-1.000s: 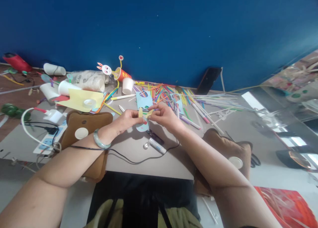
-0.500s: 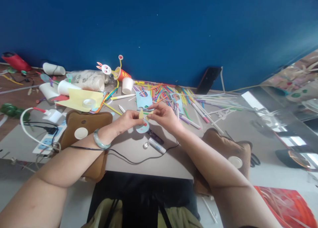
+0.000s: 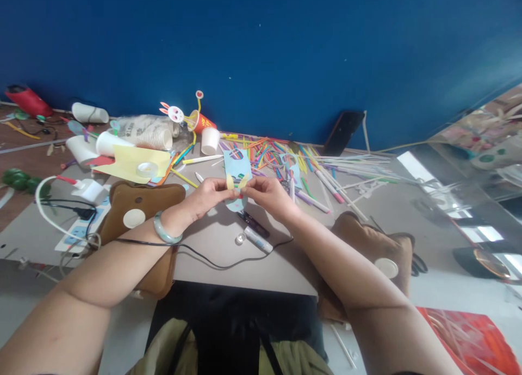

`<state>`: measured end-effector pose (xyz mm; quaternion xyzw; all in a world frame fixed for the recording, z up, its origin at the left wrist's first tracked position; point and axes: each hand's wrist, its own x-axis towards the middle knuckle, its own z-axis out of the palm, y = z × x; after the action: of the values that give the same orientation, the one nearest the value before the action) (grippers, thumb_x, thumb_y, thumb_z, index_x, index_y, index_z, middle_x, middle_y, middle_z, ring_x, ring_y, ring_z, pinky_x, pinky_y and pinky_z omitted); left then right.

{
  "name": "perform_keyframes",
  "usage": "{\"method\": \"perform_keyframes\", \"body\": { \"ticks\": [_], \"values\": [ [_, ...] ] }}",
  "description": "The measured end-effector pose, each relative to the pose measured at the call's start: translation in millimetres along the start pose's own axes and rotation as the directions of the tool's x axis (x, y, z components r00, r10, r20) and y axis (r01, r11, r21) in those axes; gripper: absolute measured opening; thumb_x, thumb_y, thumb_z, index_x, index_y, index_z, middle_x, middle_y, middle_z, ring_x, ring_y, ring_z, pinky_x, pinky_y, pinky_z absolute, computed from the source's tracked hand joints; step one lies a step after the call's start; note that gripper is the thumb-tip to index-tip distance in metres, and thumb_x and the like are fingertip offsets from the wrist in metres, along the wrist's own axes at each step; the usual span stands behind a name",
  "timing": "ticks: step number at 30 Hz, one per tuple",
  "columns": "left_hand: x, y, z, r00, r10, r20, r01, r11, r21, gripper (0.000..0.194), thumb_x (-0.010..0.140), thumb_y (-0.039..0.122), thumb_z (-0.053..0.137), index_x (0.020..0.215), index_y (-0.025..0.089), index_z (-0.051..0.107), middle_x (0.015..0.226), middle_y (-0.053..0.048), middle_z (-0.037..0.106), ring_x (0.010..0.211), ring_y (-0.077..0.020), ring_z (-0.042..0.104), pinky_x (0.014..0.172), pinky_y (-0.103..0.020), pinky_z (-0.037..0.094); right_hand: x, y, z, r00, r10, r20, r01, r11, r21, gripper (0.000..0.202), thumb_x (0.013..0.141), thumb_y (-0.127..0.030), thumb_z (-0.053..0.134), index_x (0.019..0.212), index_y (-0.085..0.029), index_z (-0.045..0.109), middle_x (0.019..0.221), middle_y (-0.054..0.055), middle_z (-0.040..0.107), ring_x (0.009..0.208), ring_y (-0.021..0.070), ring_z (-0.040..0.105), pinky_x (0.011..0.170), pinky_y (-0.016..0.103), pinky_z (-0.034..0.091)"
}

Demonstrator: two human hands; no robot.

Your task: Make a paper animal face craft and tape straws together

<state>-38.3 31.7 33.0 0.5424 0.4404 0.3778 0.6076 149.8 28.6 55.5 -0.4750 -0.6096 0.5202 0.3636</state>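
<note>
Between both hands is a small light-blue paper disc (image 3: 235,205) with two yellow paper ears (image 3: 230,182) standing up at its top. My left hand (image 3: 210,196) pinches the disc and the left ear at the upper left. My right hand (image 3: 267,196) pinches the right ear (image 3: 243,181) and the disc's upper right edge. The thumbs nearly meet over the disc. Just behind lies a light-blue sheet (image 3: 237,163) with cut-out holes. A glue stick (image 3: 258,239), its cap (image 3: 240,238) and a dark pen (image 3: 255,224) lie in front of the hands.
Coloured sticks (image 3: 265,152) lie scattered at the back. White cup (image 3: 210,141) and a rabbit-faced red cup (image 3: 203,123) stand behind. Brown cushions (image 3: 141,201) flank the work area, a black cable (image 3: 212,265) crosses the front, and a power strip (image 3: 81,225) lies left.
My right hand has brought the second yellow ear against the disc, beside the first. Both hands are now closer together, and the disc sits slightly higher.
</note>
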Motion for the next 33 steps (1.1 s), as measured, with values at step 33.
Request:
{"method": "perform_keyframes", "body": {
  "ticks": [33],
  "values": [
    [3.1, -2.4, -5.1, 0.99, 0.085, -0.115, -0.078, 0.995, 0.067, 0.024, 0.07, 0.036, 0.078, 0.076, 0.014, 0.071, 0.071, -0.002, 0.069, 0.063, -0.0102, 0.06, 0.062, -0.023, 0.045, -1.5, 0.8, 1.0, 0.996, -0.006, -0.084, 0.004, 0.999, -0.035, 0.022, 0.076, -0.036, 0.068, 0.069, -0.015, 0.064, 0.052, -0.004, 0.05, 0.05, 0.007, 0.037, 0.049, 0.024, 0.028]
  ]
}}
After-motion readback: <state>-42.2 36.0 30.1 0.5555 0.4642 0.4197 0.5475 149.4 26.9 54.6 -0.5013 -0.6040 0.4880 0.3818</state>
